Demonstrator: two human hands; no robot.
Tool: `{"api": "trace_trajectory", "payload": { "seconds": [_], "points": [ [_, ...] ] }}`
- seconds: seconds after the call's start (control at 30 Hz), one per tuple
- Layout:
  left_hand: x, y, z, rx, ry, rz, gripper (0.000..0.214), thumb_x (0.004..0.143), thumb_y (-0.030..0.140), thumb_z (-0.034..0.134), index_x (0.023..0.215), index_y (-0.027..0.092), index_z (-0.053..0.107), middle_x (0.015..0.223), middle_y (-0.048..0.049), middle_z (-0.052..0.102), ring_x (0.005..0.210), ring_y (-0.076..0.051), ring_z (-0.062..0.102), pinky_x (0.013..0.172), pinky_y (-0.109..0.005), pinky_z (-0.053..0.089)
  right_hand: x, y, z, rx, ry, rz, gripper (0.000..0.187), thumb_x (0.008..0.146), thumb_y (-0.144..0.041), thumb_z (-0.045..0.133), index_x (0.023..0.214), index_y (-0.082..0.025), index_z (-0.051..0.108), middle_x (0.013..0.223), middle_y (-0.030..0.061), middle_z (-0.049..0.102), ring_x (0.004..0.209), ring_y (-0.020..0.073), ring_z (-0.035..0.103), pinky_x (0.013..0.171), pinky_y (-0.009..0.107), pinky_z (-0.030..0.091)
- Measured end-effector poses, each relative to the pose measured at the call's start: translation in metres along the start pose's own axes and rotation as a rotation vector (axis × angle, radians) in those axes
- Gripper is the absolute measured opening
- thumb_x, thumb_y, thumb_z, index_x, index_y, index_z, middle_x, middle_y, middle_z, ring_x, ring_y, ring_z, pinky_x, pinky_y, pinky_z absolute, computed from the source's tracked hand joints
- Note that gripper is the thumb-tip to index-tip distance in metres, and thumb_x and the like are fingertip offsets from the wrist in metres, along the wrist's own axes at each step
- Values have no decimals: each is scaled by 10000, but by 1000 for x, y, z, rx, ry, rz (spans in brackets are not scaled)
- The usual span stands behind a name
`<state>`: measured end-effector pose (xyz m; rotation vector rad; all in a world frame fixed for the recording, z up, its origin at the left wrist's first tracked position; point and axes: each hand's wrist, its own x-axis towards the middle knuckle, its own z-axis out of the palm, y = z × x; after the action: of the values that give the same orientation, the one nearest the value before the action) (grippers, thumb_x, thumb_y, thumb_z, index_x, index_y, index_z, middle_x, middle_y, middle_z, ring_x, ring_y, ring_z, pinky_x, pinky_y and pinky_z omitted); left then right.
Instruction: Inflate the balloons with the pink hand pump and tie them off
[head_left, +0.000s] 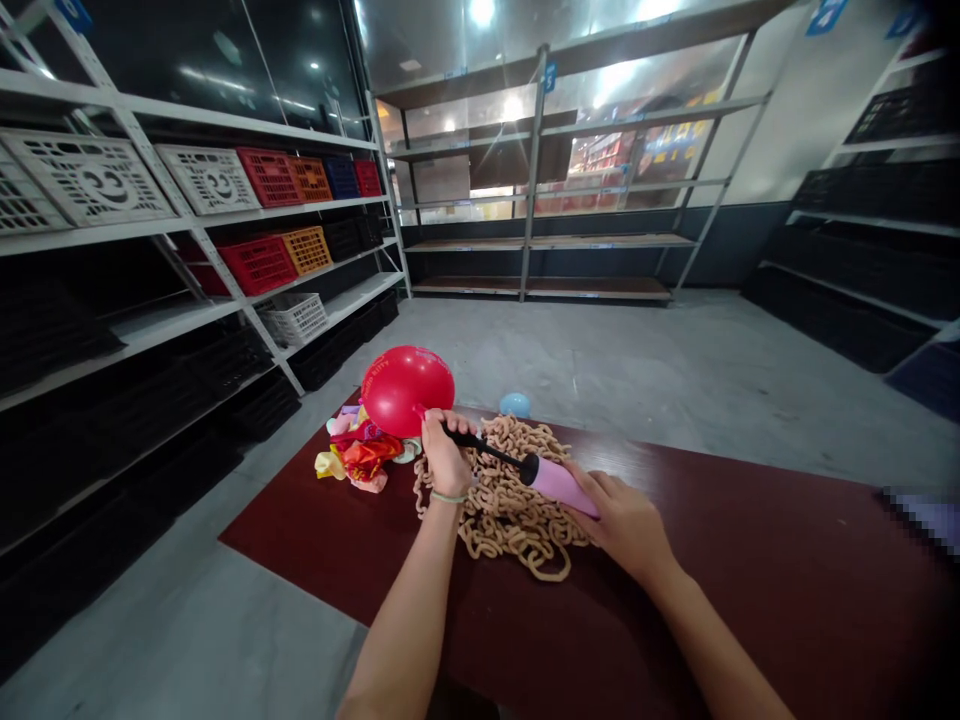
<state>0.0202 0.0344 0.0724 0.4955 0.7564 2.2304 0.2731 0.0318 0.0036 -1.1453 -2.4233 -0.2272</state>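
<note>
My left hand (pixel 444 450) is closed around the neck of an inflated red balloon (pixel 407 388), pinching it onto the black nozzle of a hand pump. My right hand (pixel 626 520) grips the pink body of the pump (pixel 559 482), which points left toward the balloon. Both hands hover over a tan pile of chain-like links (pixel 510 505) lying on the dark red table (pixel 750 580). Beside the balloon, at the table's far left corner, lies a heap of limp coloured balloons (pixel 360 455).
A small blue balloon (pixel 514 404) sits at the table's far edge. Metal shelving with white, red, orange and black crates (pixel 259 265) lines the left wall. Bare shelves (pixel 536 240) stand at the back, black crates (pixel 862 260) on the right. The floor is grey concrete.
</note>
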Motion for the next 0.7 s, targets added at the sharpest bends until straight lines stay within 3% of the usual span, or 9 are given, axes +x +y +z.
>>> {"api": "trace_trajectory", "payload": {
  "seconds": [0.17, 0.27, 0.5, 0.6, 0.7],
  "points": [
    [-31, -25, 15, 35, -111, -139, 312, 915, 483, 503, 774, 229, 389, 664, 33, 362, 558, -104, 425, 561, -238, 450, -7, -18, -2, -22, 31, 119, 507, 918, -458, 524, 1369, -229, 546, 1036, 91, 712, 853, 233, 662, 684, 304, 461],
    [-43, -38, 19, 2, -138, -196, 338, 913, 499, 516, 759, 224, 390, 655, 33, 365, 557, -102, 433, 576, -244, 466, -7, -17, -5, -30, 2, 140, 520, 901, -487, 536, 1353, -233, 560, 1019, 90, 720, 831, 233, 664, 664, 297, 457],
    [-55, -46, 20, -2, -117, -189, 326, 928, 497, 494, 773, 221, 415, 683, 20, 428, 618, -115, 504, 617, -260, 500, -16, 39, -10, -92, 0, -11, 525, 907, -536, 539, 1269, -162, 608, 1050, 121, 722, 884, 241, 666, 729, 313, 464],
    [-55, -40, 23, -10, -117, -142, 305, 941, 478, 481, 786, 222, 423, 679, 22, 428, 611, -112, 505, 624, -265, 505, -34, 61, -8, -93, 51, -29, 478, 908, -506, 552, 1216, -150, 634, 1067, 132, 725, 916, 245, 672, 779, 318, 473],
    [-48, -29, 23, -16, -83, -87, 285, 944, 439, 486, 772, 223, 415, 668, 28, 404, 589, -107, 485, 617, -267, 504, -46, 65, -6, -118, 68, 1, 452, 911, -489, 549, 1215, -166, 637, 1071, 126, 729, 923, 242, 674, 796, 320, 475]
  ]
}}
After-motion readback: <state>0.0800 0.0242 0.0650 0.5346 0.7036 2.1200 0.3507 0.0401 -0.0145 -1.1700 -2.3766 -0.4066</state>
